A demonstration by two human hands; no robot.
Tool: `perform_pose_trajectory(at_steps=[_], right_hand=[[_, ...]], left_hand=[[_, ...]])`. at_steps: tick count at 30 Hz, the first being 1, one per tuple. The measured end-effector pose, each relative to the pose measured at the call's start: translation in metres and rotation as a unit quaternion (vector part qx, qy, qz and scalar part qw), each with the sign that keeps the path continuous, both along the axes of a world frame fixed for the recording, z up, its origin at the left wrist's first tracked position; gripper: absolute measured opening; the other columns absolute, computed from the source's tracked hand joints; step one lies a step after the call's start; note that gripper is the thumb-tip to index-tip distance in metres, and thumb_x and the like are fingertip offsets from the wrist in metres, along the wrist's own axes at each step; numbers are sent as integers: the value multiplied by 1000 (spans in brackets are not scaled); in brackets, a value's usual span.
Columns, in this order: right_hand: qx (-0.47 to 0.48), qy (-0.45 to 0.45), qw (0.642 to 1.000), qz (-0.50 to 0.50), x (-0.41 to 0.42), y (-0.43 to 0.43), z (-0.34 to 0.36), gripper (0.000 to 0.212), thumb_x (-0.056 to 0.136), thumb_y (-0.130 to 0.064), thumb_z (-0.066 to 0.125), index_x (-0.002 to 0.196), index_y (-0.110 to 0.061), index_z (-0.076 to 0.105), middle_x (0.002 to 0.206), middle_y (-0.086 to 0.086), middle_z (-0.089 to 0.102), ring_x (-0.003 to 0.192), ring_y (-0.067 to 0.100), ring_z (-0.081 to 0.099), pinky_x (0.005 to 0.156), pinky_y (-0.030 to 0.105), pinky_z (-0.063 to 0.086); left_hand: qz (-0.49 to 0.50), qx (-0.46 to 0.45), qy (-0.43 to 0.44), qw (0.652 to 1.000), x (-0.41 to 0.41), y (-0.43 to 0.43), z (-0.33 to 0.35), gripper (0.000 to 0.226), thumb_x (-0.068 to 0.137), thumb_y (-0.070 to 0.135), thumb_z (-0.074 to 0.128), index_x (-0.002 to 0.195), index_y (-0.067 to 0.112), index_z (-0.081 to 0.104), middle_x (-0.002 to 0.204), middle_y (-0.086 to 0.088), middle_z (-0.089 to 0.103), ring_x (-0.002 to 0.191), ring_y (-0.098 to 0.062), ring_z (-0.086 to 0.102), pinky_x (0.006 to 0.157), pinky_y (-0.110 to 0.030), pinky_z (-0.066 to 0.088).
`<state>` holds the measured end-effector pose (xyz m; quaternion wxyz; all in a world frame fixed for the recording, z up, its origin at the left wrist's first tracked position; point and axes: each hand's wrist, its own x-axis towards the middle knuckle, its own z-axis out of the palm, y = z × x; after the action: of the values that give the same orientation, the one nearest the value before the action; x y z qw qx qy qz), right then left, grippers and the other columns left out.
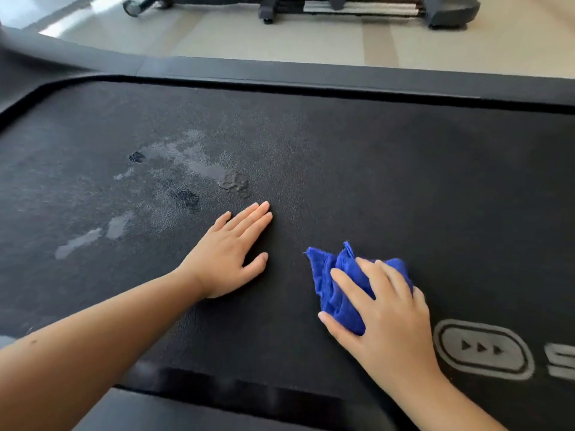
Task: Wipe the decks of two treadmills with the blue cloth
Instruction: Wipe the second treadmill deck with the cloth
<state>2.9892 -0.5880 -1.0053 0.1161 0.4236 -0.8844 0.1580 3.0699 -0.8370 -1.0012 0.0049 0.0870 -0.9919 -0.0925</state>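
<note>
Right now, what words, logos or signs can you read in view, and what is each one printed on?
Three right-pointing arrowheads in a rounded outline: grey sign printed on the treadmill belt.
"S": grey letter beside that sign, on the same belt; the rest is cut off by the picture edge.
The blue cloth and the machine behind: no readable text.

A grey sign [483,349] is printed on the black treadmill deck [389,157], near the right edge of the view. It is a rounded shape with a line around it. Inside it are three small arrows [482,347] that point to the right. Just beside it, further right, is part of a big grey letter [561,359], maybe an S. The edge of the view cuts it off, so no word can be read.
</note>
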Motion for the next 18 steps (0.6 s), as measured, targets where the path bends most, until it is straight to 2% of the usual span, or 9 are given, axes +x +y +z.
perform_pose_trajectory(at_steps=[2, 7, 11, 18], right_hand=[[-1, -3, 1000, -2, 14, 12, 0, 54, 75, -61, 45, 110, -26, 67, 117, 6, 62, 111, 31, 56, 76, 50, 50], [-3, 15, 1000, -18, 19, 8, 0, 55, 75, -61, 45, 108, -25, 69, 114, 7, 63, 108, 32, 56, 74, 50, 50], [-4, 22, 1000, -2, 32, -21, 0, 56, 74, -62, 43, 108, -26, 70, 114, 7, 64, 105, 34, 60, 70, 49, 49], [2, -2, 1000, 28, 76, -92, 2, 57, 72, -64, 40, 106, -29, 69, 112, 4, 65, 104, 31, 60, 72, 48, 49]], left_hand=[[0, -9, 1, 1000, 0, 2, 0, 78, 79, 56, 10, 148, 18, 12, 151, 11, -5, 138, -2, -8, 115, -35, 0], [8, -18, -23, 1000, 5, 5, 1, 85, 74, 59, -3, 148, 18, 8, 154, 7, -5, 139, -5, -10, 113, -33, -3], [18, 11, -15, 1000, 34, 3, -2, 74, 82, 55, 5, 148, 21, 9, 151, 13, -7, 134, 2, -13, 111, -27, -6], [51, 24, -2, 998, 86, -17, -2, 81, 76, 59, 2, 147, 22, 12, 148, 16, -5, 135, 1, -10, 111, -26, -5]])
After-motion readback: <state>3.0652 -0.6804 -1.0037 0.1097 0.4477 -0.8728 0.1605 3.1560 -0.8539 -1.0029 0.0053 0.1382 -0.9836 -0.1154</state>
